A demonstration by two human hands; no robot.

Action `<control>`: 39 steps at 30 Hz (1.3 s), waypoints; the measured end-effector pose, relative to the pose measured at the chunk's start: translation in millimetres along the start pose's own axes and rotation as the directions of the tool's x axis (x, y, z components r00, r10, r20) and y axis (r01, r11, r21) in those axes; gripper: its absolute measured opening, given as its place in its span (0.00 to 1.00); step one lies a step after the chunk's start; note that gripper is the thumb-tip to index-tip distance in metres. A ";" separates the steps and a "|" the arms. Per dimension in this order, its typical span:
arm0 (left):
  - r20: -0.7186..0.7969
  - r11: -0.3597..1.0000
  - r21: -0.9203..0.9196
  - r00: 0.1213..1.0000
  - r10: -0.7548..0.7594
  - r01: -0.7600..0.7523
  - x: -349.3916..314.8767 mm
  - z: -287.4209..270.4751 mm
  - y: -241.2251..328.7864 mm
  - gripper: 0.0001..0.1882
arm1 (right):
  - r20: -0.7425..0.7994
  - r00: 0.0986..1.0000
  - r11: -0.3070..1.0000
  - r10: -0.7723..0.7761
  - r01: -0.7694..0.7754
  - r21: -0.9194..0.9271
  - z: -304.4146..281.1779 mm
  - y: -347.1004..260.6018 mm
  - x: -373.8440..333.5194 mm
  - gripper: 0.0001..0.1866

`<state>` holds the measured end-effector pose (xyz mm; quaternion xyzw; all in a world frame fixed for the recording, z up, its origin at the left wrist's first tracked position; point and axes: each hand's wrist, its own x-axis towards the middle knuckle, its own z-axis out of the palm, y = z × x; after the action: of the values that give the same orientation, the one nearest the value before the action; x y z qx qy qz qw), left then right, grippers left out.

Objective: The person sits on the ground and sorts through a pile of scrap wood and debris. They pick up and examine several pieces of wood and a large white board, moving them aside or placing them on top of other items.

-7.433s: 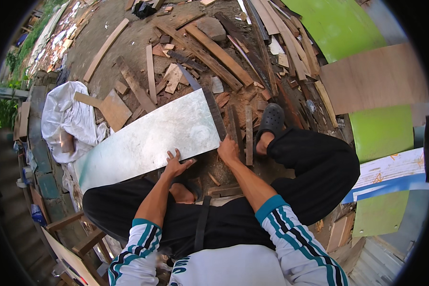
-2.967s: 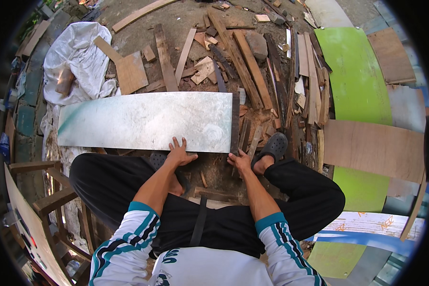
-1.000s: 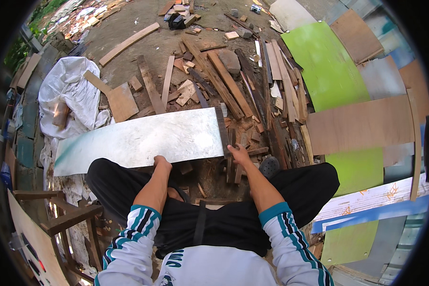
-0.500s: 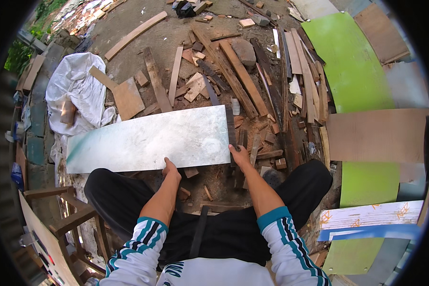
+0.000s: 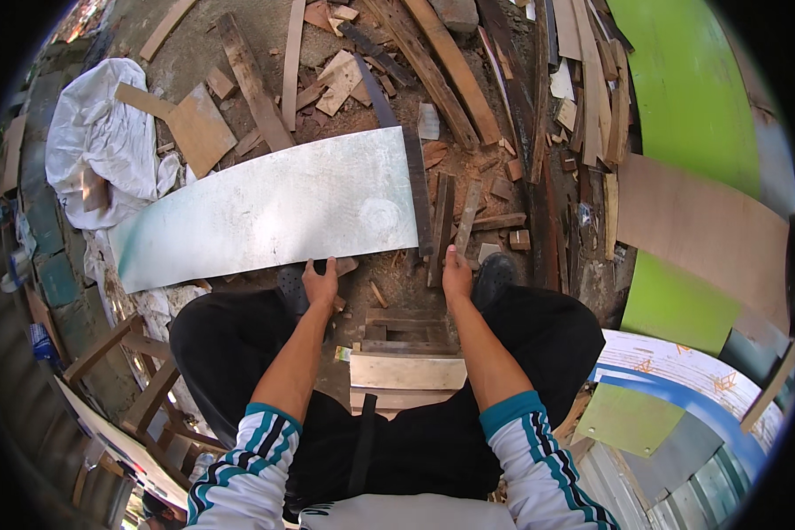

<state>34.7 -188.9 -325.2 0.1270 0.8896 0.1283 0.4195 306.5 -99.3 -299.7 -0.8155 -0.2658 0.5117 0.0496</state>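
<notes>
A long white panel (image 5: 274, 208), tinted green at its left end, lies aslant in front of me over scrap wood. Close by its near edge is my left hand (image 5: 321, 284), thumb and forefinger apart, fingertips at or almost touching that edge. To the right of the panel, my right hand (image 5: 457, 276) is closed with the thumb uppermost. A thin wooden strip (image 5: 469, 212) runs up to its knuckles; whether the fingers grip it is hidden. A dark narrow board (image 5: 418, 190) runs along the panel's right end.
Loose planks (image 5: 450, 71) and offcuts cover the ground ahead. A white sack (image 5: 106, 132) sits at the left, above a wooden stool frame (image 5: 146, 380). Green sheets (image 5: 693, 97) and a brown board (image 5: 698, 230) line the right. A small wooden bench (image 5: 406, 367) stands between my legs.
My right hand has come off the panel's right end and dark board, moving nearer my right shoe. My left thumb no longer overlaps the panel's top. The view has tilted lower.
</notes>
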 end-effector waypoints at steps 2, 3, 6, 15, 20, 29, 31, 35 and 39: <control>0.045 0.998 -0.055 0.999 0.028 -0.026 -27.8 -14.7 -14.4 0.42 | 0.006 1.000 0.988 0.013 -0.012 -0.152 -8.7 8.8 -33.1 0.34; 0.176 0.999 -0.040 0.984 -0.022 0.030 -43.4 -23.4 -8.1 0.41 | 0.019 1.000 0.969 0.008 -0.003 -0.245 -13.0 23.0 -43.0 0.32; 0.303 0.997 0.051 0.952 0.048 -0.066 -99.3 -46.1 0.5 0.38 | 0.073 0.997 0.957 0.016 0.006 -0.290 -28.4 22.4 -103.7 0.29; 0.410 0.826 0.289 0.843 0.349 -0.483 -228.5 -47.5 36.4 0.34 | 0.118 0.993 0.987 -0.011 0.029 -0.156 -72.3 47.5 -184.0 0.29; 0.204 0.743 0.375 0.831 0.518 -0.555 -229.8 54.1 -12.6 0.30 | 0.174 0.984 0.966 -0.041 0.084 -0.243 -95.3 74.8 -120.2 0.31; 0.043 0.461 0.561 0.580 0.814 -0.688 -214.0 95.7 -36.7 0.17 | 0.303 0.919 0.873 -0.254 0.352 -0.338 -110.4 95.3 14.1 0.39; 0.046 0.451 0.563 0.571 0.819 -0.693 -212.9 97.9 -34.6 0.16 | 0.300 0.923 0.843 -0.242 0.353 -0.406 -106.6 102.3 33.3 0.42; 0.062 0.474 0.556 0.602 0.796 -0.683 -217.9 99.5 -38.4 0.16 | 0.332 0.900 0.746 -0.283 0.424 -0.513 -93.2 95.7 55.3 0.51; 0.026 0.491 0.520 0.588 0.809 -0.699 -218.2 100.9 -41.4 0.15 | 0.327 0.893 0.740 -0.309 0.441 -0.508 -57.4 73.9 66.4 0.64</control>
<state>242.8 -288.1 -245.5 0.5893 0.7842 0.0896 0.1725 406.4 -119.2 -352.4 -0.6593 -0.5695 0.4752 -0.1233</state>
